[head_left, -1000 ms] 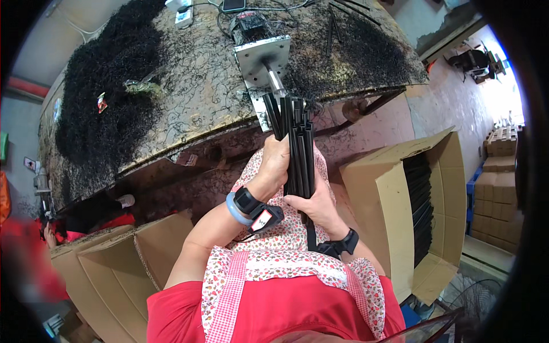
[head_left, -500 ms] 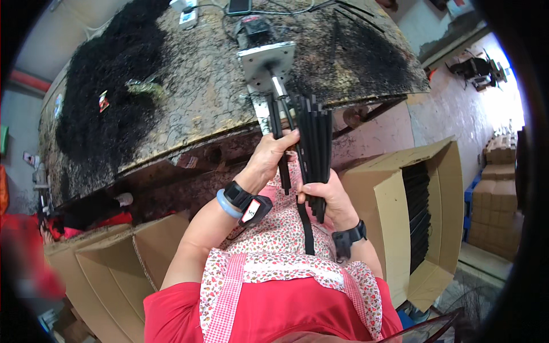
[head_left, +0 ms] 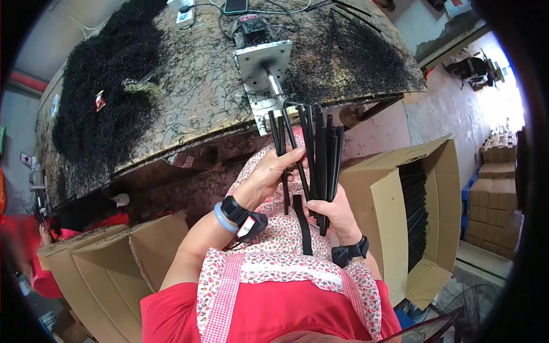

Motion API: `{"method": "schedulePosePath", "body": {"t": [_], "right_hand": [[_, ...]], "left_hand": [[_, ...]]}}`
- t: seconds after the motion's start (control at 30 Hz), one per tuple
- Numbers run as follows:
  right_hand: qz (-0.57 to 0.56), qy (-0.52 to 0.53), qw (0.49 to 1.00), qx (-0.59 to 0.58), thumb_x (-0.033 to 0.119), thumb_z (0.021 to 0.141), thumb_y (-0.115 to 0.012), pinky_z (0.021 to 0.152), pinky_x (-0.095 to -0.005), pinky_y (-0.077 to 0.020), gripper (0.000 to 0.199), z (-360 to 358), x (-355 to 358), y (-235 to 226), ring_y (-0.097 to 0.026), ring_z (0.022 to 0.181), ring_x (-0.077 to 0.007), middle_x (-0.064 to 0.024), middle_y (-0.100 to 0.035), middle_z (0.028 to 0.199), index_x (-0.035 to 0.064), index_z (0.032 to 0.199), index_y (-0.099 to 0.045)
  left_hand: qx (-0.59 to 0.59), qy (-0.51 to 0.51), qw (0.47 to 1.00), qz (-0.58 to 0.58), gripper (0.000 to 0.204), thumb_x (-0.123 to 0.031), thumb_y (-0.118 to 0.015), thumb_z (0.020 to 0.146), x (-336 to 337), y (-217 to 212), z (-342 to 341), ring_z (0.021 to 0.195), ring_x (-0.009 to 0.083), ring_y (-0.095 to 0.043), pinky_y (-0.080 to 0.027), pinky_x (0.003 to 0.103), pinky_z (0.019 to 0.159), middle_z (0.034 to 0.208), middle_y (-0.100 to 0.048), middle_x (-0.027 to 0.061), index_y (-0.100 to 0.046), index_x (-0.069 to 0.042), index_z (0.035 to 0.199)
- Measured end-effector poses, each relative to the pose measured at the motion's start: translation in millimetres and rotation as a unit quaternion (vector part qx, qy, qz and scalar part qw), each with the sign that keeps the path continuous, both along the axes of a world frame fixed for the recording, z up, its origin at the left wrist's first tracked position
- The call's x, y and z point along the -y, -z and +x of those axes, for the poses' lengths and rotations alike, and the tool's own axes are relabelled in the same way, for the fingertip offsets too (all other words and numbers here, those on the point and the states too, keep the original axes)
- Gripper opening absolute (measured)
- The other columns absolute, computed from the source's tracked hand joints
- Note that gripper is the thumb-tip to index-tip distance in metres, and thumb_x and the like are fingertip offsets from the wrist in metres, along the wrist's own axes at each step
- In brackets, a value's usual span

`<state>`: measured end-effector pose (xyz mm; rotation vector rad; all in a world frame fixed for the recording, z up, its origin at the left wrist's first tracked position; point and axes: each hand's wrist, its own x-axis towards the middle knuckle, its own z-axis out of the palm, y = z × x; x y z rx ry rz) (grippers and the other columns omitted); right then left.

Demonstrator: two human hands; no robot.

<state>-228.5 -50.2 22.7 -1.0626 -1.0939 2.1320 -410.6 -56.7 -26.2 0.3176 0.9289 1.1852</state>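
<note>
My right hand (head_left: pixel 336 216) is closed around the lower ends of a bundle of long, slim black rods (head_left: pixel 321 151), whose upper ends fan apart. My left hand (head_left: pixel 273 170) is closed on a few more rods (head_left: pixel 278 134) just left of the bundle. One slanting rod (head_left: pixel 297 151) passes by its thumb, its top close to the tip of a metal spindle (head_left: pixel 273 84). That spindle sticks out toward me from a motor with a square metal plate (head_left: pixel 264 60), mounted at the table's near edge. Whether the rods are hollow cannot be told.
Black curly shavings (head_left: pixel 108 86) heap on the left of the worn table (head_left: pixel 197 108). A phone (head_left: pixel 235 6), cables and loose rods (head_left: pixel 357 17) lie at the back. An open carton (head_left: pixel 446 228) with black rods stands right, another carton (head_left: pixel 103 268) left. A person in red is at far left.
Both hands have come slightly nearer my body, drawing the rods back from beside the spindle. The right-hand bundle has shifted right and its upper ends are more spread.
</note>
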Motion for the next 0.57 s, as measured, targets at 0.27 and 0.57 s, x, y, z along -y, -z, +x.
{"method": "schedulePosePath", "body": {"t": [0.27, 0.57], "right_hand": [[0.022, 0.029, 0.999, -0.001, 0.000, 0.073, -0.069, 0.058, -0.0250, -0.0510, 0.041, -8, -18, -1, -0.061, 0.063, -0.0125, -0.0062, -0.063, 0.083, -0.0004, 0.111, -0.054], [0.192, -0.080, 0.975, 0.073, 0.004, 0.080, -0.066, 0.076, -0.0260, -0.0531, 0.070, -12, 23, 37, -0.064, 0.087, -0.0155, -0.0089, -0.061, 0.103, 0.0064, 0.140, -0.030]], "left_hand": [[-0.077, -0.037, 0.996, 0.011, 0.026, -0.035, -0.064, 0.090, -24, -8, 0, 0.062, 0.0044, -0.051, -0.039, 0.021, 0.054, 0.078, -0.063, -0.0016, -0.065, -0.009, 0.091], [-0.035, -0.147, 0.987, -0.054, 0.048, -0.051, -0.063, 0.087, -17, 11, 27, 0.063, 0.0103, -0.054, -0.044, 0.026, 0.057, 0.085, -0.066, 0.0024, -0.065, -0.004, 0.094]]}}
